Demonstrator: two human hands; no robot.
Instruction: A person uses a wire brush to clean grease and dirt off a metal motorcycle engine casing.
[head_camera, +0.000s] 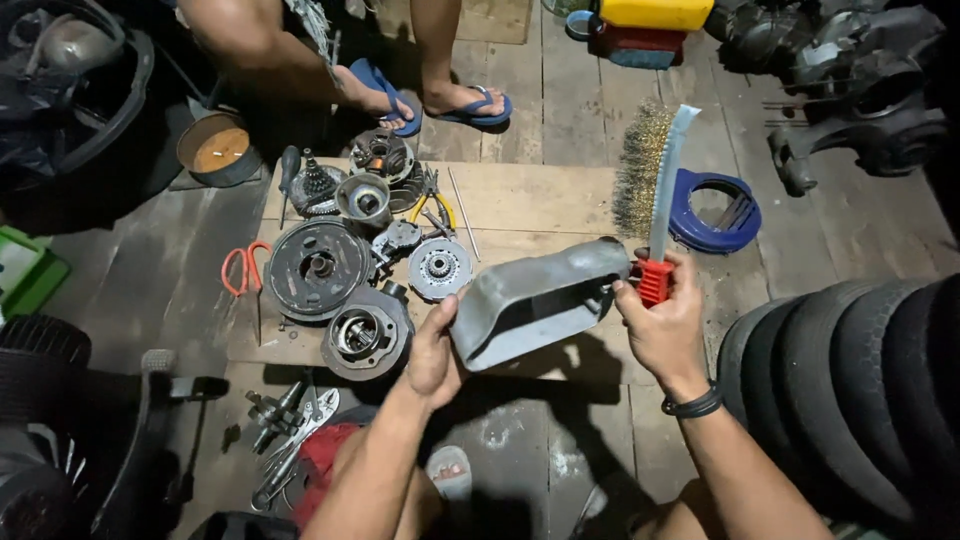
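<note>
Head view: left hand (435, 355) clamps the grey metal cover (535, 300), likely stiff and fairly light; right hand (665, 320) grips its other end and a wire brush (655, 175) above the board (540, 195).

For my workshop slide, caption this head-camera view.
Left hand steadies a grey metal cover; right hand grips a wire brush above engine parts.
</note>
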